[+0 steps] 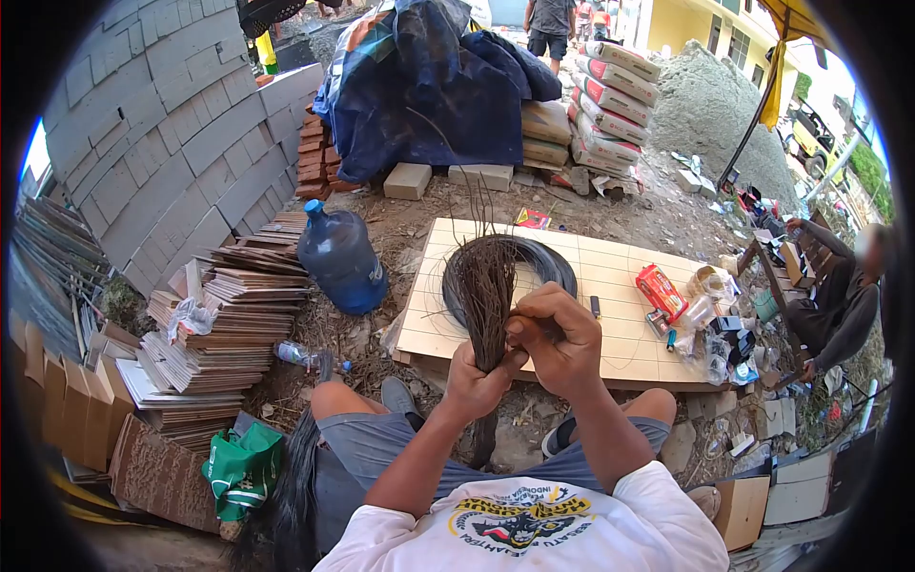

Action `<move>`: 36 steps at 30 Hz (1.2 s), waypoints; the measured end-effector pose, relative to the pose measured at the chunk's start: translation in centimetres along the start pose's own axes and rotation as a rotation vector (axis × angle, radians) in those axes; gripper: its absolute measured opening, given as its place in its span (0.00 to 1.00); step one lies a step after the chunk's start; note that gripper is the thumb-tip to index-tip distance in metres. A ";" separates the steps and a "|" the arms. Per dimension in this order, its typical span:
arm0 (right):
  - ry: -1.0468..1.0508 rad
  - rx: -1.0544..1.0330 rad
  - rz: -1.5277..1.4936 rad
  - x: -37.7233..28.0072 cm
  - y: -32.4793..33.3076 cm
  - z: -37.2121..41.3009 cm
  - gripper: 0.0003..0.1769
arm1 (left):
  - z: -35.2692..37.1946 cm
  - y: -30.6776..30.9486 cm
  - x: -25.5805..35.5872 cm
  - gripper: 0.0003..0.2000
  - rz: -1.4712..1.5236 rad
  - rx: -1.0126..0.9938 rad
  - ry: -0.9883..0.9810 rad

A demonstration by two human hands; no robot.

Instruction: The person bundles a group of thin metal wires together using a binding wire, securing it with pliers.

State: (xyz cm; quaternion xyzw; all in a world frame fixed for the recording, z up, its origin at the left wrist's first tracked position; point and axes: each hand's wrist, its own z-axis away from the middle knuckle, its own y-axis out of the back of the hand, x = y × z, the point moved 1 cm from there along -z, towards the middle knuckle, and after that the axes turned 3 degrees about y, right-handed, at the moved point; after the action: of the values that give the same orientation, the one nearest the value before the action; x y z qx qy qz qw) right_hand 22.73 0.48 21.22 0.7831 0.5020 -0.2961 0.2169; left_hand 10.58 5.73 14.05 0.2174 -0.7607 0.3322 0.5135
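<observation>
My left hand (481,383) is closed around a bundle of dark brown, stiff fibres (484,291). The bundle stands upright with its loose ends fanning upward, and its lower part shows below my fist. Close against it, my right hand (560,338) pinches with thumb and fingers bent at the bundle's side; what it grips is too small to make out. Behind the bundle, a coil of black wire (562,265) lies on a low, tan tiled tabletop (429,324).
A red packet (660,294) and plastic litter lie at the table's right. Left are a blue water jug (341,257), stacked thin boards (224,334) and a green bag (243,467). Cement sacks (613,110) and a blue tarp (429,105) stand behind. Another person (839,286) sits far right.
</observation>
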 end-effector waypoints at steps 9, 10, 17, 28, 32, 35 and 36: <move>-0.183 -0.044 -0.358 1.8 -1.6 -0.5 0.14 | 0.3 0.8 0.6 0.01 0.194 0.005 0.102; -0.154 -0.121 -0.404 2.1 -1.6 -0.9 0.22 | 0.4 1.2 0.6 0.01 0.192 0.012 0.102; -0.299 -0.499 -0.814 2.5 -2.0 -3.0 0.37 | 1.1 2.0 0.7 0.07 0.258 -0.287 0.085; -0.529 -0.602 -0.844 -2.2 -5.0 -5.8 0.45 | 1.9 1.6 1.6 0.07 0.309 -0.353 0.194; -0.529 -0.627 -0.865 -3.0 -5.0 -6.5 0.39 | 2.2 1.5 1.5 0.07 0.316 -0.347 0.178; -0.550 -0.616 -0.750 -4.4 -4.9 -7.7 0.29 | 2.1 1.6 1.1 0.07 0.305 -0.358 0.162; -0.548 -0.595 -0.717 -4.7 -4.9 -8.1 0.26 | 2.1 1.7 1.0 0.07 0.297 -0.368 0.155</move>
State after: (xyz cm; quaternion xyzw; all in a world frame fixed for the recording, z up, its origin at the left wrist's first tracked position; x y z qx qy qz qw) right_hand 18.72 4.57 30.15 0.3616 0.7251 -0.3900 0.4375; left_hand 7.74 5.34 13.96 -0.0199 -0.7902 0.2756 0.5470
